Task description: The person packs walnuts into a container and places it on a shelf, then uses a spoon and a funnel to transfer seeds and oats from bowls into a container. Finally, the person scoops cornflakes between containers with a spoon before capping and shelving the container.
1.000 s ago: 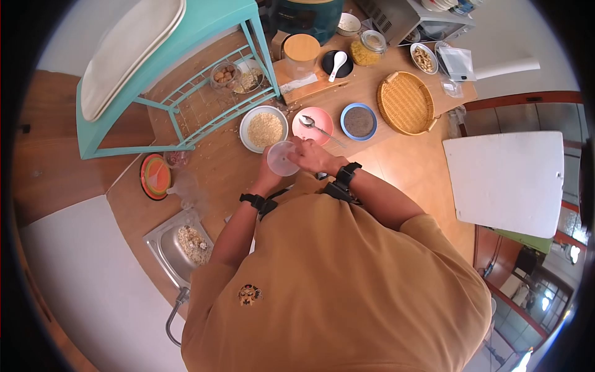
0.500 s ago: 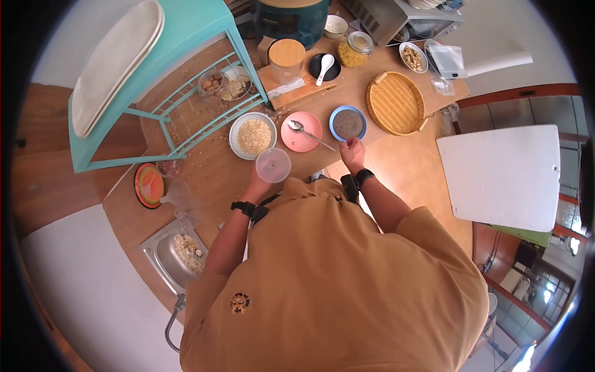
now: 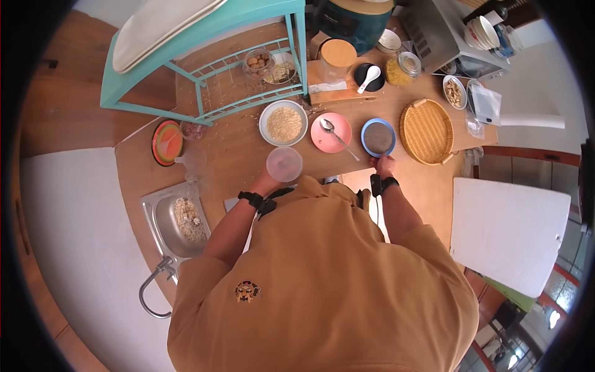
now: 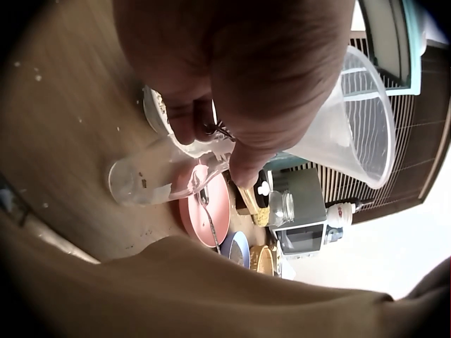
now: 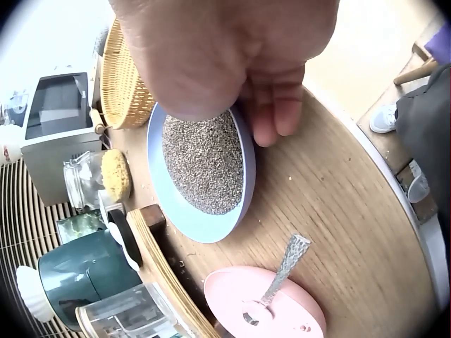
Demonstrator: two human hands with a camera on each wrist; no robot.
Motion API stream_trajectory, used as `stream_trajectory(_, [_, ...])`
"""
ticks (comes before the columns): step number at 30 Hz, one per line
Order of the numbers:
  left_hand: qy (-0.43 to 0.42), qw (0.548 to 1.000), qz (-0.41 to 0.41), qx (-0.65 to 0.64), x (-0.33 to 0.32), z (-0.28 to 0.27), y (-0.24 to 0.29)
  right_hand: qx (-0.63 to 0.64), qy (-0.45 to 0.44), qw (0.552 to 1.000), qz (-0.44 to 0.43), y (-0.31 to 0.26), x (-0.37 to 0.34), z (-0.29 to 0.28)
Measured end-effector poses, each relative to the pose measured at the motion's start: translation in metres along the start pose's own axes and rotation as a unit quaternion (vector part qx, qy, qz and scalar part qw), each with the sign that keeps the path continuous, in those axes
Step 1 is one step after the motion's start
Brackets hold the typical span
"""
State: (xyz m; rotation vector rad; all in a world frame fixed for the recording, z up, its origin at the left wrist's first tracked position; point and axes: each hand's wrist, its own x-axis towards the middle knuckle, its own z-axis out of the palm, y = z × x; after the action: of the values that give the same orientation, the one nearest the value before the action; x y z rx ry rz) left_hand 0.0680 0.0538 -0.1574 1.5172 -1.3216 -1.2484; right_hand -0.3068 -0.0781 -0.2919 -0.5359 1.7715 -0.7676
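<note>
My left hand [image 3: 264, 181] grips a clear plastic funnel [image 4: 363, 120], its wide mouth up, together with a clear bottle [image 4: 137, 176] beneath it. Most of the join lies hidden behind the fingers in the left wrist view. On the right, my right hand [image 3: 385, 165] holds the near rim of a blue bowl [image 5: 176, 211] of small dark grey seeds [image 5: 204, 162], its fingers at the outer wall. Between the hands a pink plate [image 3: 322, 142] bears a metal spoon [image 3: 338, 136]. Behind the funnel stands a white bowl [image 3: 264, 131] of oats [image 3: 284, 124].
A wicker basket [image 3: 427, 131] sits right of the blue bowl. Behind are a wooden board [image 3: 344, 96], a lidded jug [image 3: 336, 65], and a jar of yellow pieces [image 3: 400, 69]. A turquoise rack [image 3: 248, 102] stands back left, a sink [image 3: 164, 217] front left.
My right hand has left the funnel and gone right to the blue bowl's near rim. The left hand keeps hold of the funnel. The head view has turned and shifted.
</note>
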Motion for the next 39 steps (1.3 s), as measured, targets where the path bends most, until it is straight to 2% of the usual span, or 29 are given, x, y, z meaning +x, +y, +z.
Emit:
stream_trajectory(2, [0.025,1.000,0.000,-0.003,-0.013,-0.008,0.005,0.018,0.076,0.997,-0.021,-0.002,-0.005,-0.001])
stream_trajectory(4, [0.043,0.997,0.005,0.063,-0.026,-0.023,0.002,-0.005,0.096,0.993,-0.065,-0.008,-0.013,-0.010])
stream_trajectory(5, [0.049,0.997,0.001,0.065,-0.034,-0.029,-0.005,-0.006,0.084,0.993,-0.087,-0.012,-0.017,-0.017])
stream_trajectory(7, [0.148,0.980,-0.021,0.132,-0.050,-0.037,-0.023,-0.018,0.063,0.990,-0.124,-0.020,-0.033,-0.028])
stream_trajectory(8, [0.152,0.979,-0.024,0.132,-0.055,-0.042,-0.022,-0.028,0.056,0.988,-0.140,-0.031,-0.048,-0.031])
stream_trajectory(10, [0.212,0.967,0.003,0.141,-0.067,-0.050,-0.016,-0.043,0.047,0.985,-0.159,-0.043,-0.073,-0.032])
stream_trajectory(14, [0.242,0.958,-0.030,0.152,-0.086,-0.065,-0.050,-0.129,-0.064,0.962,-0.231,-0.057,-0.116,-0.014])
stream_trajectory(16, [0.242,0.945,-0.011,0.219,-0.091,-0.071,-0.076,-0.143,-0.137,0.954,-0.225,-0.054,-0.133,0.009])
stream_trajectory(19, [0.225,0.959,0.011,0.173,-0.095,-0.080,-0.072,-0.180,-0.247,0.935,-0.180,-0.035,-0.145,0.052])
stream_trajectory(22, [0.193,0.971,-0.005,0.144,-0.094,-0.091,-0.066,-0.280,-0.299,0.896,-0.170,-0.007,-0.147,0.100])
stream_trajectory(25, [0.165,0.978,-0.014,0.124,-0.094,-0.099,-0.053,-0.328,-0.318,0.877,-0.152,0.009,-0.161,0.140])
stream_trajectory(29, [0.153,0.983,0.001,0.100,-0.090,-0.107,-0.085,-0.347,-0.321,0.868,-0.150,0.022,-0.174,0.173])
stream_trajectory(30, [0.147,0.982,0.036,0.111,-0.090,-0.109,-0.094,-0.348,-0.317,0.870,-0.148,0.024,-0.177,0.180])
stream_trajectory(31, [0.142,0.980,0.069,0.121,-0.093,-0.108,-0.100,-0.336,-0.311,0.879,-0.131,0.027,-0.178,0.185])
stream_trajectory(34, [0.134,0.987,0.028,0.088,-0.095,-0.111,-0.106,-0.305,-0.294,0.901,-0.090,0.035,-0.186,0.198])
stream_trajectory(39, [0.155,0.978,0.070,0.120,-0.098,-0.117,-0.091,-0.249,-0.279,0.926,-0.041,0.037,-0.193,0.214])
